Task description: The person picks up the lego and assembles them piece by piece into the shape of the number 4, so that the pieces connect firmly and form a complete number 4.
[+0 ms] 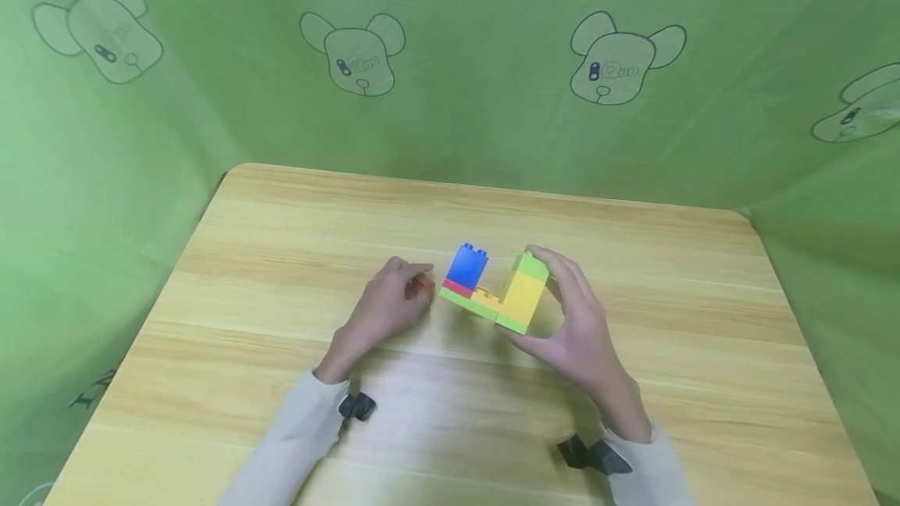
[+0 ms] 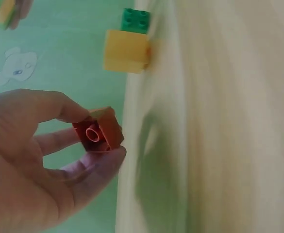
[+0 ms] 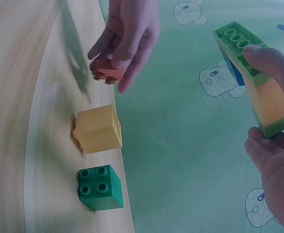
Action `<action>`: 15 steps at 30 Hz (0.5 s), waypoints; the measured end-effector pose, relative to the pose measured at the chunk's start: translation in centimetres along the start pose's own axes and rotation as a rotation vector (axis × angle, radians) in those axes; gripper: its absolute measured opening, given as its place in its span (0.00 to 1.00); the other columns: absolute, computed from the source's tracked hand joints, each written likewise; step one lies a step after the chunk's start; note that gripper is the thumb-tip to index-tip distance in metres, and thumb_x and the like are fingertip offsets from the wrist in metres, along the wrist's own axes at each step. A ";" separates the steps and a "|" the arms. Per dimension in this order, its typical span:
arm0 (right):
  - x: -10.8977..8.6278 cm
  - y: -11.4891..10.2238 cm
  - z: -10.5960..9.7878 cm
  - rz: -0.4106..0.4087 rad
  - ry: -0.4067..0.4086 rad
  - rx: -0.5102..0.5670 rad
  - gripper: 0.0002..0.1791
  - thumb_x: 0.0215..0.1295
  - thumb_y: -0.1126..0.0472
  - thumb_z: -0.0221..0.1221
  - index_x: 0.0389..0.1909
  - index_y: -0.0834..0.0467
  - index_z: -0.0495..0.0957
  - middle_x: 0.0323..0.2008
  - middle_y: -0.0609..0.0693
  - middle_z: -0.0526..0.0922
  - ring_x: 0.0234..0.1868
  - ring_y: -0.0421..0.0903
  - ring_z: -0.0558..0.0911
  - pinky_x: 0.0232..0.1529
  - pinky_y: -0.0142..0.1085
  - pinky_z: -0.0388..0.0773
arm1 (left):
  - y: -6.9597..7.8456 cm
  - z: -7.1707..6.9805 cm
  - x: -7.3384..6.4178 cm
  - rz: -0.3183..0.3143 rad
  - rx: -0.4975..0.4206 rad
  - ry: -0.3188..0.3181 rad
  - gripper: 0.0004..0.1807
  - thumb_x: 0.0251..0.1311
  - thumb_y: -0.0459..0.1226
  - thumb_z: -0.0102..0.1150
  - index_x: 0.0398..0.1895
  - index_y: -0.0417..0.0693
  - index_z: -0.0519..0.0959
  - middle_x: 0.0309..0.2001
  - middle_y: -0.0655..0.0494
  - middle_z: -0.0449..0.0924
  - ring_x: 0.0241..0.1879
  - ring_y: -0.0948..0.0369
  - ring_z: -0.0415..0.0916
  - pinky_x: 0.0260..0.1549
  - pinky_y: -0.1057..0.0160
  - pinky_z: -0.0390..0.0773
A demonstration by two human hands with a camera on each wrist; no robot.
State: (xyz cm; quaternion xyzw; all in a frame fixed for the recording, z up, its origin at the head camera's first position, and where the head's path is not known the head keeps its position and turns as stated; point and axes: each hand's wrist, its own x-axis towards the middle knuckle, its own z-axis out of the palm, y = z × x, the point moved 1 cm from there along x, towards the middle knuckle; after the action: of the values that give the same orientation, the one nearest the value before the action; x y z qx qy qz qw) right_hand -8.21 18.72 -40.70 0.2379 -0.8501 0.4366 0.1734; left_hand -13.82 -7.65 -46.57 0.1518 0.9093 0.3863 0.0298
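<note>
My right hand point(image 1: 580, 330) grips a U-shaped assembly of toy building blocks, thumb under the base and fingers over the top of one stack. That stack has a light green block point(image 1: 533, 265) over a yellow one point(image 1: 523, 299). At the other end a blue block point(image 1: 467, 266) stands on a thin red layer point(image 1: 458, 287), above the light green base point(image 1: 469, 306). Hollow tubes show under the base point(image 3: 235, 37) in the right wrist view. To the left, my left hand point(image 1: 390, 295) pinches a small orange-red block point(image 2: 103, 130), its hollow underside showing in the left wrist view.
In the right wrist view, a yellow block point(image 3: 97, 129) lies on its side on the wooden table point(image 1: 281, 256), with a green studded block point(image 3: 100, 188) beside it. Green curtains point(image 1: 478, 131) with bear-head prints hang around the table. Small black devices point(image 1: 357, 406) are at both wrists.
</note>
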 end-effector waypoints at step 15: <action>0.2 -0.1 0.2 0.003 -0.018 0.004 0.60 0.36 0.71 0.83 0.75 0.60 0.65 0.70 0.57 0.71 0.69 0.49 0.70 0.67 0.28 0.69 | 2.2 -3.6 -0.3 -0.106 -0.824 -0.018 0.25 0.70 0.44 0.65 0.67 0.48 0.75 0.56 0.47 0.83 0.50 0.46 0.86 0.63 0.48 0.78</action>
State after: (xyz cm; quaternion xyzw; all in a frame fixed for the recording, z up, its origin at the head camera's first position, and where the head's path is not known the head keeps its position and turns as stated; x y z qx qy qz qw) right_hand -8.32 18.48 -40.68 0.2407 -0.8512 0.4363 0.1646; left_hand -13.63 -8.79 -42.45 0.0834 0.6849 0.7145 0.1158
